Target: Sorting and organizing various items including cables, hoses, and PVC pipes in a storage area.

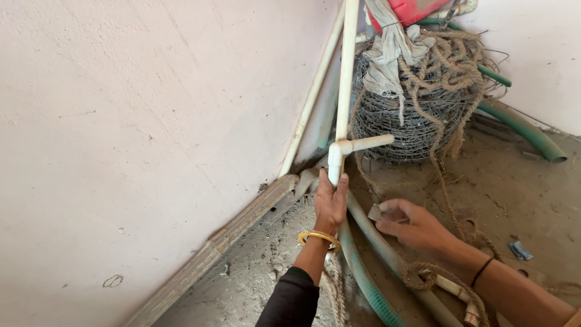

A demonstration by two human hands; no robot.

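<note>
Nearest the camera, 2 forearms are reaching in from the bottom edge: the left hand [330, 203], with a dark sleeve and a yellow bangle [318, 237], is wrapping its grip closed around the lower end of a white plastic pipe [346, 79] just under its tee fitting [340, 148], while the right hand [414, 227], wearing a thin black wristband, is pinching a small flat grey piece [375, 212] between thumb and fingers, low over the dusty floor [514, 194]. That pipe is standing nearly upright in the far corner, leaning against the pale pink wall [151, 121], with a short side stub sticking out right from the tee. It is looking light, rigid and smooth, likely a little slippery with dust, and probably prone to levering at the long upper end, so holding close under the tee, where the fitting is giving a shoulder to brace against, seems the surest place. To its right, a roll of grey barbed wire [399, 121] is sitting prickly and heavy-looking, draped with frayed brown rope [445, 66] and a limp grey rag [387, 48], a red container [411, 9] perched on top. Ribbed green hoses [363, 278] are curving across the near floor, flexible but bulky. 1 more slim white pipe [311, 97] is leaning just left, above a worn wooden plank [236, 224] running along the wall's base.
</note>
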